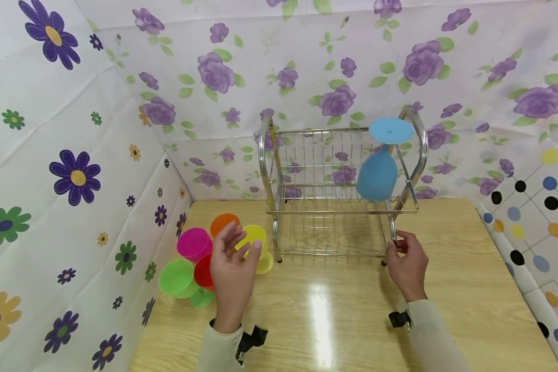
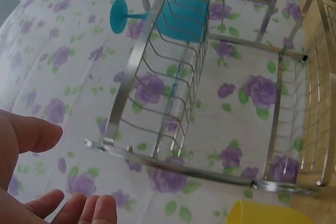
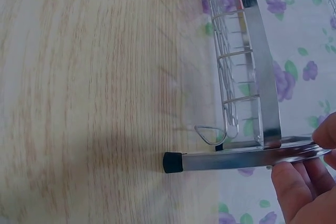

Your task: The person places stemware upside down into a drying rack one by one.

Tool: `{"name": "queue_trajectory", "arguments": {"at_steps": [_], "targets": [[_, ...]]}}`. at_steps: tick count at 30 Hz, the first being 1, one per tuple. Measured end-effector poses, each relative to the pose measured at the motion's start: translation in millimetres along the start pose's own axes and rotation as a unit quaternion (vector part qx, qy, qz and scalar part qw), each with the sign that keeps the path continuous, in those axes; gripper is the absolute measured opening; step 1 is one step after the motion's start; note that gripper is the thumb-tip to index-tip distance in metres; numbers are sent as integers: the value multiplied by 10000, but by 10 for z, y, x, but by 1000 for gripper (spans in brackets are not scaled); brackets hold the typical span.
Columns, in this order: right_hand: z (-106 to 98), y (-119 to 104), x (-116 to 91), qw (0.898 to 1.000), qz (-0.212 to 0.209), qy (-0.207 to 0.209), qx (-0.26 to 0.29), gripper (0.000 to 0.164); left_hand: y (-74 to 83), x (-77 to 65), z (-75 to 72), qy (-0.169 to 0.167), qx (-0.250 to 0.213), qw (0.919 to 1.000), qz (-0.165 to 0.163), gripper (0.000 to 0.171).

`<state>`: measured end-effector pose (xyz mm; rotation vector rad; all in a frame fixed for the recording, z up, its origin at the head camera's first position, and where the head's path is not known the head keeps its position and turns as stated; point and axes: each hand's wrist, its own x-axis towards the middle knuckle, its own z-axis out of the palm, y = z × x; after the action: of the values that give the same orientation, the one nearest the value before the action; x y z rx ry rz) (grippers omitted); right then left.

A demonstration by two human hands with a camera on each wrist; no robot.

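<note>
A two-tier metal dish rack (image 1: pixel 335 212) stands on the table. My right hand (image 1: pixel 408 266) grips its right front leg; the right wrist view shows thumb and fingers round the metal tube (image 3: pixel 231 160). A blue plastic goblet (image 1: pixel 377 175) sits upside down at the right end of the upper tier, its round foot upward. My left hand (image 1: pixel 234 266) hovers over the goblets left of the rack, fingers apart from the thumb and nothing between them. Nearest to it are a yellow goblet (image 1: pixel 256 235), a red goblet (image 1: pixel 203 271) and an orange goblet (image 1: pixel 223 222).
A pink goblet (image 1: pixel 194 244) and a green goblet (image 1: pixel 176 279) stand at the left of the group, bowls upward. Flower-patterned cloth (image 1: pixel 242 113) covers the wall behind the rack and the left side. Dotted cloth (image 1: pixel 535 222) borders the table (image 1: pixel 469 310) at right.
</note>
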<state>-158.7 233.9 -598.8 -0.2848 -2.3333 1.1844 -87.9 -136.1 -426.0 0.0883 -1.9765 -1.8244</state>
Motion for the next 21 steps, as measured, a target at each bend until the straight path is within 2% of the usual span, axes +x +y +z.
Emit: {"name": "queue_trajectory", "arguments": {"at_steps": [3,7,12,16,19,21], "targets": [[-4,16,-13,10000,-44,20,8,34,-140,-56,-154,386,141,9991,-135,57],[-2,36,-23,10000,-31,52,4,35,-272,-131,-332,819,481,9944,-468,55],[8,33,-34,9998,-42,187,83,34,-371,-236,-520,1250,1091,9812,-989,56],[19,38,-38,9995,-99,281,135,34,-456,-351,-610,1630,1452,9674,-1282,55],[15,46,-34,9991,-87,352,230,33,-542,-430,-635,1932,1485,9594,-1417,54],[5,45,-23,9986,-51,413,313,32,-613,-467,-645,2096,1353,9576,-1441,55]]}}
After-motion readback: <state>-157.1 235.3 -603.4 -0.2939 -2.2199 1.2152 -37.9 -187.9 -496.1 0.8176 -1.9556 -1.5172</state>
